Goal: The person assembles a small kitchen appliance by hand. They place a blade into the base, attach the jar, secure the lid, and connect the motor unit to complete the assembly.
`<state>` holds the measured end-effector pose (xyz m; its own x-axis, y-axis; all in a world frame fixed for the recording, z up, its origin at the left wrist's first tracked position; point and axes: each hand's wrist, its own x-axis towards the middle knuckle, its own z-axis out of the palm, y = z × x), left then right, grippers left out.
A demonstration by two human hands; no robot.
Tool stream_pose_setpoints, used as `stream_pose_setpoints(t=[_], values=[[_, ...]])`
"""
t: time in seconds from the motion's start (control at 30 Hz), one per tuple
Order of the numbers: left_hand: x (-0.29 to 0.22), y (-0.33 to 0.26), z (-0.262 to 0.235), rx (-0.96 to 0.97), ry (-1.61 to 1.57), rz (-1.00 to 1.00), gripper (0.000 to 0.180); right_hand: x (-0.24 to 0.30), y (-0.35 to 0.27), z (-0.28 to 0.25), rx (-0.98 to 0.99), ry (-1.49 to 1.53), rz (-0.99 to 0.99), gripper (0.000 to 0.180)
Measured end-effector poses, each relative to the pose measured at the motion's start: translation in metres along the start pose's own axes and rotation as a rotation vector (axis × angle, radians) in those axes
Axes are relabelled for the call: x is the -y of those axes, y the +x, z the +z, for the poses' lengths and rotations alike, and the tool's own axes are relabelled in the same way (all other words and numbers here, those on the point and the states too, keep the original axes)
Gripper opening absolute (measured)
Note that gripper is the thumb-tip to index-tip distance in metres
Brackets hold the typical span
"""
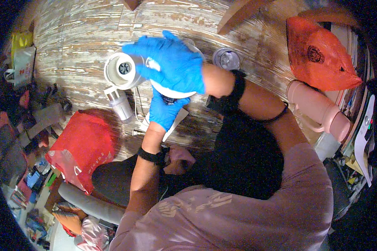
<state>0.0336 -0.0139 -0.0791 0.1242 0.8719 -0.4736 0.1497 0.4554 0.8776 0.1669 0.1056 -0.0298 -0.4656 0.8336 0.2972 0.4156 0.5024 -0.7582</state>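
A white blender base point(109, 74) lies tilted on its side above the wood-grain surface, its round socket with a dark coupling facing left. My right hand point(174, 65), in a blue glove, is laid over the top of it with fingers wrapped across the body; the glove is slightly blurred. From below, my left hand point(166, 111), also blue-gloved, grips the near side, and its fingertips are partly hidden. Left of the hands a clear cup with a white end point(120, 105) lies on the surface. A clear round container point(227, 59) stands beyond my right wrist.
A white sheet point(178, 124) and a pale cord point(137, 98) lie by my left wrist. Red bags are at left point(86, 136) and far right point(318, 52). A pink tumbler with a handle point(314, 106) lies at right. Wooden furniture legs point(238, 16) stand at the back.
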Motion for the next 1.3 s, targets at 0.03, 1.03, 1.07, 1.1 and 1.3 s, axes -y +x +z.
stream_pose_setpoints(t=[0.03, 1.03, 1.07, 1.1, 1.3], values=[[0.000, 0.002, 0.000, -0.044, 0.007, -0.217, 0.073, -0.007, -0.002, -0.011, -0.099, 0.175, 0.070, 0.041], [-0.004, -0.059, -0.132, -0.171, -0.819, -0.140, 0.029, -0.086, -0.069, -0.034, 0.152, 0.352, 0.437, 0.026], [-0.004, -0.059, -0.132, -0.171, -0.809, -0.144, 0.032, -0.087, -0.071, -0.031, 0.172, 0.474, 0.499, 0.026], [-0.006, -0.058, -0.132, -0.155, -0.807, -0.117, 0.027, -0.087, -0.073, -0.027, 0.189, 0.486, 0.502, 0.026], [-0.031, -0.064, -0.109, -0.355, -0.120, -0.084, 0.046, -0.092, -0.084, -0.010, 0.161, 0.674, 0.504, 0.027]])
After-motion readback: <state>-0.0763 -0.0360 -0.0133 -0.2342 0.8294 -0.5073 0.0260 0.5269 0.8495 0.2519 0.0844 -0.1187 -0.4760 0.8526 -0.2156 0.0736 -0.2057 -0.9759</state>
